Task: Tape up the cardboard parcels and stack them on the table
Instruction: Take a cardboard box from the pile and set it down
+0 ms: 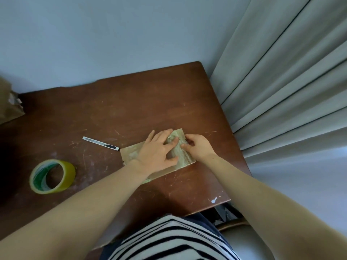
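A flat cardboard parcel [131, 153] lies on the brown wooden table [116, 113], right of centre, with shiny tape across its top. My left hand [156, 153] lies flat on the parcel with fingers spread and pressing down. My right hand [200, 147] is at the parcel's right edge, its fingertips curled against the tape strip there. A roll of yellow tape [52, 176] stands on the table to the left. A box cutter [101, 143] lies between the roll and the parcel.
A brown cardboard box [9, 104] sits at the table's far left edge. Grey curtains [281, 81] hang close to the table's right side. The table's near edge meets my striped shirt [169, 239].
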